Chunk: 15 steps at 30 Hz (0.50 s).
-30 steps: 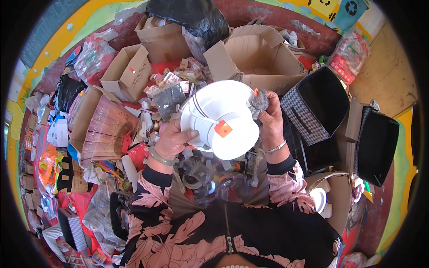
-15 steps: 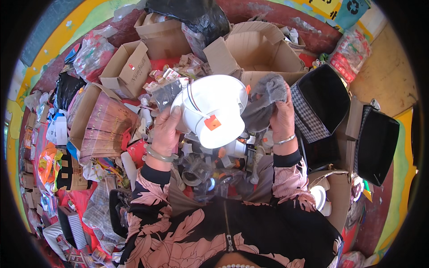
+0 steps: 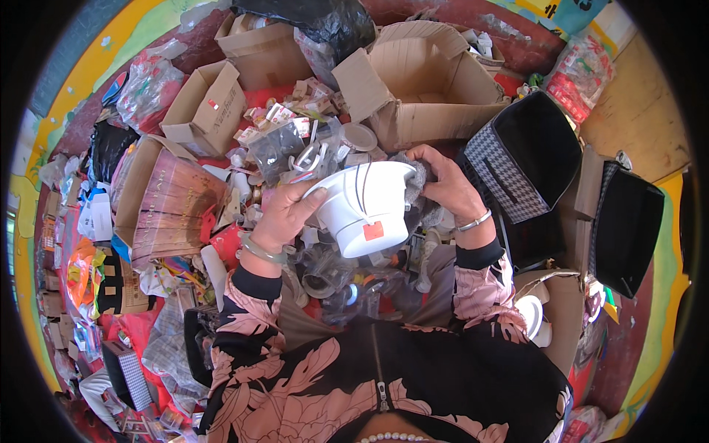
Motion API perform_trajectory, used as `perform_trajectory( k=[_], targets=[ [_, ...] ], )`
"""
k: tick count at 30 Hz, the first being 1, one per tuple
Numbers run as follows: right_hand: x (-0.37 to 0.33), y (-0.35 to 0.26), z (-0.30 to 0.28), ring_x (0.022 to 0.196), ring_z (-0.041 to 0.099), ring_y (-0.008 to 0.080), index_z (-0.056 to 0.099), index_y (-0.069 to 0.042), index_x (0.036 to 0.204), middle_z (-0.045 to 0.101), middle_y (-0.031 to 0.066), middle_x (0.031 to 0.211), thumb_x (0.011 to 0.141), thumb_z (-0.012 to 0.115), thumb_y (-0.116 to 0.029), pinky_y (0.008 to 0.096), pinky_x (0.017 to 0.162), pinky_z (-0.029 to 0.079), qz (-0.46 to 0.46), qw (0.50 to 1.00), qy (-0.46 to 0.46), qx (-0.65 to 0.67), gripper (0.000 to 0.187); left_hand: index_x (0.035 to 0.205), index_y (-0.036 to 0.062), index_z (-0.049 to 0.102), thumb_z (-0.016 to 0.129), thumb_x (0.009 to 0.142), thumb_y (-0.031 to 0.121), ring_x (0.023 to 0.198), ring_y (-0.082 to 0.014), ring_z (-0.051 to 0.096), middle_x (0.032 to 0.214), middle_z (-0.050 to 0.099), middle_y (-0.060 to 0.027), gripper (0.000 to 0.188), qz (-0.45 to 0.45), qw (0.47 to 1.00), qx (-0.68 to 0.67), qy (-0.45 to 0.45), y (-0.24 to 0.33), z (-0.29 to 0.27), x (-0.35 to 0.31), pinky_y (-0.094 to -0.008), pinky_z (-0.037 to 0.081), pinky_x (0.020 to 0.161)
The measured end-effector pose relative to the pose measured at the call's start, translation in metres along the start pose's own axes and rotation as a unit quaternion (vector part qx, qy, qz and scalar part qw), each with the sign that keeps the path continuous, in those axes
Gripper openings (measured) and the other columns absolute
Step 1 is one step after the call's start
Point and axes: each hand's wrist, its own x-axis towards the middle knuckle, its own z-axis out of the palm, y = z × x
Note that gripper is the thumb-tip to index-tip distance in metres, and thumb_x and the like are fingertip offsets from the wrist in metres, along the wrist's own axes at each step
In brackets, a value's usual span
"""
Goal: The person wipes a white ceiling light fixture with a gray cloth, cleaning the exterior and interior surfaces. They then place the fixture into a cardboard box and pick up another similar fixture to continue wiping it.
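Nearest: black jacket (image 3: 317,369) with pink leaf pattern, zip down the front. Clear plastic wrappings (image 3: 325,279) in a heap between the knees.

Above them, a white pot (image 3: 351,210), held up between the two hands, tilted, narrower end toward the body. Orange tag (image 3: 373,230) on its side, dark cord looped near it. Left hand (image 3: 286,214) clamped on the pot's left side, thumb on the wall. Right hand (image 3: 450,186) bunched on a grey cloth (image 3: 416,179) at the pot's right rim. Hands apart, pot between.

Right, lower: carton (image 3: 563,325) with white round pieces inside. Right, higher: black bin (image 3: 517,166) with checked sides, a second bin (image 3: 628,229) beyond.

Left: pink-brown printed box (image 3: 177,203), tilted.

Farther: small carton (image 3: 203,111); big carton (image 3: 436,81), flaps spread; black plastic bag (image 3: 325,26) near the painted wall.
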Motion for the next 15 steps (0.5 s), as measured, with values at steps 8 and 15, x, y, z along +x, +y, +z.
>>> perform_trajectory(
  k=[8,15],
  targets=[
    [-0.009,-0.015,0.031,0.087,0.059,0.0192,0.054,-0.004,0.106,0.061,0.0118,0.093,0.068,0.055,0.007,0.0277,0.077,0.045,-0.014,0.986,-0.121,-0.111,0.039,0.092,-0.0009,0.062,0.055,0.090,0.024,0.059,-0.0063,0.048,0.064,0.057,-0.0056,0.026,-0.082,0.981,0.082,-0.153,-0.025,0.024,0.002,-0.0254,0.043,0.055],
    [-0.005,-0.006,0.042,0.077,0.061,0.0247,0.056,-0.007,0.106,0.063,0.0139,0.088,0.067,0.050,0.007,0.0304,0.070,0.047,-0.045,0.991,-0.032,-0.118,0.042,0.110,0.0028,0.059,0.061,0.085,0.021,0.072,-0.0174,0.062,0.090,0.064,-0.0142,0.031,-0.003,0.989,0.131,-0.065,-0.027,0.020,0.008,-0.0276,0.047,0.067]
  ],
)
